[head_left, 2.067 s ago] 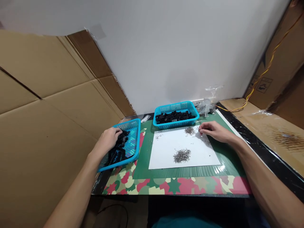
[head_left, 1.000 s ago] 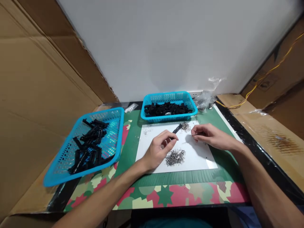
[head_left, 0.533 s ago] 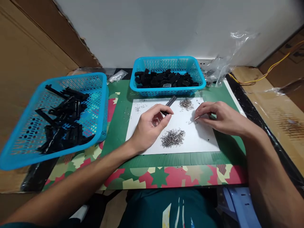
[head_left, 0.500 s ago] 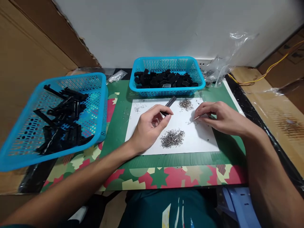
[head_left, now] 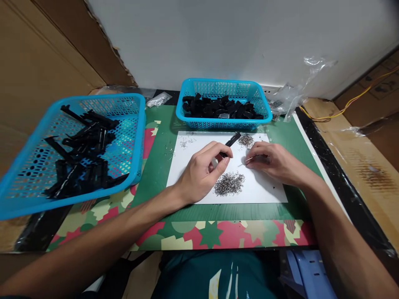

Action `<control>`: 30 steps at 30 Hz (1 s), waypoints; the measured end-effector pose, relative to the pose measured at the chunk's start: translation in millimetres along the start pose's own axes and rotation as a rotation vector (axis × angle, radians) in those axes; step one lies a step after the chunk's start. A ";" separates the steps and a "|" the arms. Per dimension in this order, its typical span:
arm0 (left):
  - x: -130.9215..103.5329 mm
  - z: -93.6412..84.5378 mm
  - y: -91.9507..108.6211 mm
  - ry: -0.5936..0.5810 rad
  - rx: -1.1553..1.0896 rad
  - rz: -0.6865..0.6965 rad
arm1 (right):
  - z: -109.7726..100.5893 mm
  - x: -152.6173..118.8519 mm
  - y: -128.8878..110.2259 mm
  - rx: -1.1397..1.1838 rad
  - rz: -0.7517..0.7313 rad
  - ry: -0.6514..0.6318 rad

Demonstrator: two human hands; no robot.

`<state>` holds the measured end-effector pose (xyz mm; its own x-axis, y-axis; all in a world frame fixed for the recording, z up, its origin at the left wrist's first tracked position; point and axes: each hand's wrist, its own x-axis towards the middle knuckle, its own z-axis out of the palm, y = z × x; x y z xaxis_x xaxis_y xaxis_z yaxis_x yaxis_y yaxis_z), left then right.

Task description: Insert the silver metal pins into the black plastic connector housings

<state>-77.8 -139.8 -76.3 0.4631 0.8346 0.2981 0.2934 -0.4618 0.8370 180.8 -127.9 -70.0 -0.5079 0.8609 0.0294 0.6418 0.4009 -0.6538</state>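
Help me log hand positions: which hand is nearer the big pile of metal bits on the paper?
Left. The left hand touches the pile's left edge; the right hand lies beyond it, up right.

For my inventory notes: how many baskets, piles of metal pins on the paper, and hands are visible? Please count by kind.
Blue baskets: 2 (left basket, rear basket)
Metal pin piles: 2 (near pile, far pile)
Hands: 2 (left hand, right hand)
Total: 6

Assembly workbench: parts baskets (head_left: 222, 104), cardboard walls (head_left: 40, 62), wire pile (head_left: 230, 184).
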 end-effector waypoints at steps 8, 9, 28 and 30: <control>-1.3 0.1 -1.8 0.008 0.002 -0.006 | 1.5 -3.4 1.7 -0.014 0.061 0.019; -1.5 0.1 -1.6 0.003 0.002 -0.008 | 2.2 -3.3 2.7 -0.015 0.053 0.015; -5.8 2.6 -7.8 0.005 -0.006 -0.031 | 21.4 0.1 -2.9 0.024 -0.028 -0.045; -6.0 2.8 -8.4 0.007 -0.011 -0.035 | 19.9 -0.8 -9.7 0.075 -0.023 -0.022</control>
<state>-80.7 -141.7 -86.5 0.4466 0.8525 0.2716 0.3000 -0.4287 0.8522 163.5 -138.7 -78.7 -0.5347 0.8445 0.0293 0.5853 0.3951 -0.7080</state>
